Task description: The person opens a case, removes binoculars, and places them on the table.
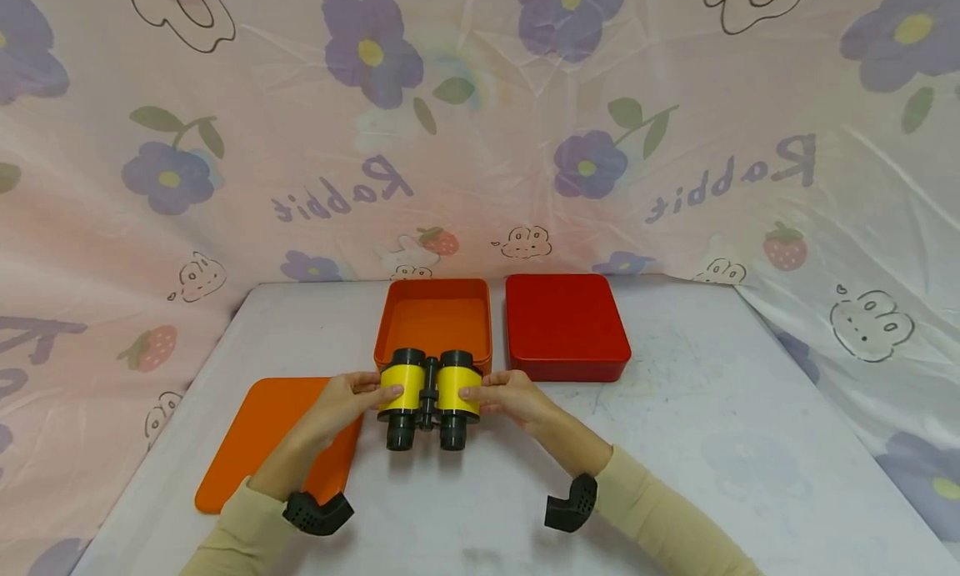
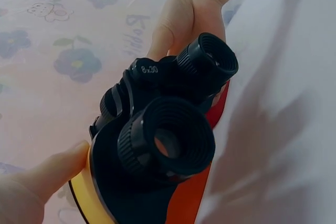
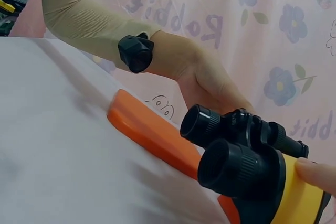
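Observation:
Both hands hold a pair of yellow and black binoculars (image 1: 428,397) above the table, just in front of an orange box. My left hand (image 1: 347,405) grips the left barrel, its thumb on the yellow band. On the other barrel, my right hand (image 1: 517,401) has its thumb over the yellow part; its other fingers are partly hidden behind. The eyepieces point toward me, and "8x30" is printed on the black body (image 2: 149,70) in the left wrist view. The open orange box (image 1: 438,318) stands behind the binoculars, its visible floor bare.
An orange lid (image 1: 258,434) lies flat on the left of the white table (image 1: 675,468), partly under the left forearm. A closed red box (image 1: 567,326) stands right of the orange one. Behind the table hangs a flowered cloth (image 1: 480,142).

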A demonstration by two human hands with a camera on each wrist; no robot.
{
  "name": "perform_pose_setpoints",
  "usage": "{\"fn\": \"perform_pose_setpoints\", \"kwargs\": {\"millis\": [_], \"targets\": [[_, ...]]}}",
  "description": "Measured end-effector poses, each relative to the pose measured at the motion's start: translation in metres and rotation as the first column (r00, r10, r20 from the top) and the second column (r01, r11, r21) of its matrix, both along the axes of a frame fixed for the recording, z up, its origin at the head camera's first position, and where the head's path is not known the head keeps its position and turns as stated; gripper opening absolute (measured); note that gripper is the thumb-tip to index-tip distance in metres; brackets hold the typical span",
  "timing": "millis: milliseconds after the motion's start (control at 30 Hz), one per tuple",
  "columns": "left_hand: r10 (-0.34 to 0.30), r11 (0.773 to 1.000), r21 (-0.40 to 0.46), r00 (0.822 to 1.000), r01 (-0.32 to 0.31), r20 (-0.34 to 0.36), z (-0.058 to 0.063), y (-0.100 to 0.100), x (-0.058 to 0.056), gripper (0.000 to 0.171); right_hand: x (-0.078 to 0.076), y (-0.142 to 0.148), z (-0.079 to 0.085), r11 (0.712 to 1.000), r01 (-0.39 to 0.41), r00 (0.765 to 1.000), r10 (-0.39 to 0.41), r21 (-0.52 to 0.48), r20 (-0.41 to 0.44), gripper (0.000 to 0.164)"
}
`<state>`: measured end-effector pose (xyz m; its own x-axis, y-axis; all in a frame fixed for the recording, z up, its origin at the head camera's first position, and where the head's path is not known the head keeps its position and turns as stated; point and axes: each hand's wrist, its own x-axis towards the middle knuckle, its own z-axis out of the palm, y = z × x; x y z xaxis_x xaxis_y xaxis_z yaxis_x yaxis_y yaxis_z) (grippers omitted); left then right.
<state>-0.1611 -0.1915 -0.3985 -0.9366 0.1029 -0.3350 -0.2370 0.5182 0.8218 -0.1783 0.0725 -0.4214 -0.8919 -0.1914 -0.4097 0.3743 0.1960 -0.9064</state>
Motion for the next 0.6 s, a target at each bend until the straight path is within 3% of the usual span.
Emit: {"fn": "perform_pose_setpoints", "kwargs": {"millis": [367,600], "targets": [[-0.055,0.996,-0.066,0.998,0.054,-0.005,-0.005,-0.003,0.003,0.079,0.004,0.000,-0.010,1.000,-0.013,1.000,0.013,0.023,0.006,0.045],[-0.055,0.998,-0.043,0.998,0.055,0.006,-0.011,-0.004,0.006,0.078,0.007,0.002,-0.015,0.998,-0.059,0.998,0.059,0.001,0.001,0.037]]}}
